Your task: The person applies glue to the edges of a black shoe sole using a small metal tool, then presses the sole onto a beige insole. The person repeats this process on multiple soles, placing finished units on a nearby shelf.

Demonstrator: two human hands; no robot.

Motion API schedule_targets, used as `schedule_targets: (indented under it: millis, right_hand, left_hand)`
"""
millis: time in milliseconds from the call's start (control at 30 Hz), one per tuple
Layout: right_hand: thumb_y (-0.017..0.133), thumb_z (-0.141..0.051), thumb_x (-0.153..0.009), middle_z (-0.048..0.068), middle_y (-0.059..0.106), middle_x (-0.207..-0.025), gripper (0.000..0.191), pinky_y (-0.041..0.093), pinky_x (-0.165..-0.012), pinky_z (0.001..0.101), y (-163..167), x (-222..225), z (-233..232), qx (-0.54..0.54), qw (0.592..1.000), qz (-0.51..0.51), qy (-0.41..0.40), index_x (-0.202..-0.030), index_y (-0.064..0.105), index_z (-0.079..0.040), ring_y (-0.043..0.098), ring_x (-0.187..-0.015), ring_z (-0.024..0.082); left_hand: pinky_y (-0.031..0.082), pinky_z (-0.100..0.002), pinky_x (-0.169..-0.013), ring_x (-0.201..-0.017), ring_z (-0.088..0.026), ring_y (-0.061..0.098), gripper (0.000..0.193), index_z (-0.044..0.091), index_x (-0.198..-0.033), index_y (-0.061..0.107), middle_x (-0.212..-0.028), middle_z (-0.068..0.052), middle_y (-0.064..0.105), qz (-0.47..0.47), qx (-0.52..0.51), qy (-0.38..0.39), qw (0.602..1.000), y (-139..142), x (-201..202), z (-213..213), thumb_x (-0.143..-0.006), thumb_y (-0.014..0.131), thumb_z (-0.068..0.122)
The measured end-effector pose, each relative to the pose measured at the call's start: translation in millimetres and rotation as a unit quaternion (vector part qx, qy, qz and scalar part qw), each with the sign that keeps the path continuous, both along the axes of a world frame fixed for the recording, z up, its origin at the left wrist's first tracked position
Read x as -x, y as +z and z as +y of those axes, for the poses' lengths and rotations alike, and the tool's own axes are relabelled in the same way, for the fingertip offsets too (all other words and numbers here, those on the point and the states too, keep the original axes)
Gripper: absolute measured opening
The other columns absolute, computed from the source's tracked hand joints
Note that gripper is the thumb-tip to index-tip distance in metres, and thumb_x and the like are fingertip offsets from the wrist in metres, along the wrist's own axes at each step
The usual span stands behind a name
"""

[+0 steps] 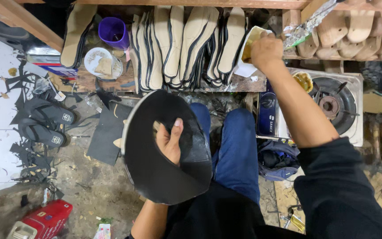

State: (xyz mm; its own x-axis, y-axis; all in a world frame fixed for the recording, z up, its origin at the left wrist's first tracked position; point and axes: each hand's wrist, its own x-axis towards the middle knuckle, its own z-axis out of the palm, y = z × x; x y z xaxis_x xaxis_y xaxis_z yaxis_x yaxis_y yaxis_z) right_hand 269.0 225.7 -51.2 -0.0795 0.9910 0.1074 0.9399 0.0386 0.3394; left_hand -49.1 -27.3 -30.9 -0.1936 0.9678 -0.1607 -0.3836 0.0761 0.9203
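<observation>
I'm gripping a black sole sheet [155, 168] with my left hand [169, 142]: fingers curled around its inner edge, thumb lying on top, sheet bending into a curve over my lap. It's sitting above my left knee, jeans [237, 150] visible just beside it.

My right hand [266, 52] is reaching forward to the desk [226, 84], closed around a small pale container [249, 44] with yellowish stuff inside. Fingers are wrapping it from the right; can't tell whether there's a brush in there too.

Just left of that hand, a row of tan insoles with black edging [182, 44] is standing upright against the desk back. Further left, a purple cup [113, 32] and a round white lid [100, 62] are sitting close together.

To the right, a single-burner gas stove [332, 104] is standing near my right forearm, wooden shoe lasts [363, 31] stacked on the shelf above it.

On the floor to my left: a pair of black flip-flops [45, 121], black offcuts scattered around them, a flat black sheet [107, 132] lying by my knee, and a red box [43, 219] at the bottom edge.
</observation>
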Motion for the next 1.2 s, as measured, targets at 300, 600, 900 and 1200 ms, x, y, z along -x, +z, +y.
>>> schedule_targets:
  millis: [300, 600, 900, 1200]
  right_hand:
    - [0.075, -0.025, -0.096, 0.016, 0.071, -0.088, 0.013, 0.053, -0.069, 0.0464, 75.5, -31.5, -124.8, -0.107, 0.978, 0.18, 0.011, -0.098, 0.082, -0.014, 0.069, -0.078, 0.035]
    - [0.079, -0.007, -0.098, 0.013, 0.073, -0.103, 0.016, 0.051, -0.085, 0.033, 123.3, 13.7, -227.4, -0.122, 0.831, 0.539, 0.066, -0.114, 0.079, -0.004, 0.068, -0.093, 0.024]
    - [0.077, 0.002, -0.093, 0.01, 0.074, -0.101, 0.018, 0.053, -0.083, 0.0265, 140.4, 70.0, -294.9, -0.132, 0.772, 0.611, 0.113, -0.111, 0.077, 0.0, 0.07, -0.092, 0.018]
    - [0.078, 0.004, -0.093, 0.011, 0.071, -0.1, 0.019, 0.053, -0.082, 0.0275, 149.2, 72.3, -305.8, -0.179, 0.793, 0.56, 0.157, -0.111, 0.076, 0.0, 0.069, -0.091, 0.019]
  left_hand:
    - [0.05, -0.024, -0.085, -0.093, -0.007, 0.061, 0.029, 0.0, -0.127, 0.063, -0.107, 0.0, 0.069, -0.018, -0.034, -0.069, 0.997, 2.3, 4.6, 18.3, -0.103, 0.065, 0.015]
    - [0.053, -0.026, -0.085, -0.097, -0.009, 0.064, 0.026, -0.001, -0.123, 0.066, -0.109, -0.002, 0.07, -0.096, -0.039, -0.219, 0.97, 54.6, -9.2, 12.9, -0.107, 0.062, 0.018]
    - [0.056, -0.028, -0.082, -0.094, -0.01, 0.067, 0.023, -0.002, -0.123, 0.061, -0.106, -0.003, 0.069, -0.127, -0.016, -0.225, 0.966, 94.8, -24.9, -14.2, -0.104, 0.064, 0.011]
    - [0.048, -0.024, -0.075, -0.086, -0.006, 0.057, 0.023, -0.002, -0.117, 0.062, -0.098, 0.002, 0.061, -0.054, -0.025, -0.234, 0.97, 91.6, -15.0, -32.5, -0.105, 0.067, 0.017]
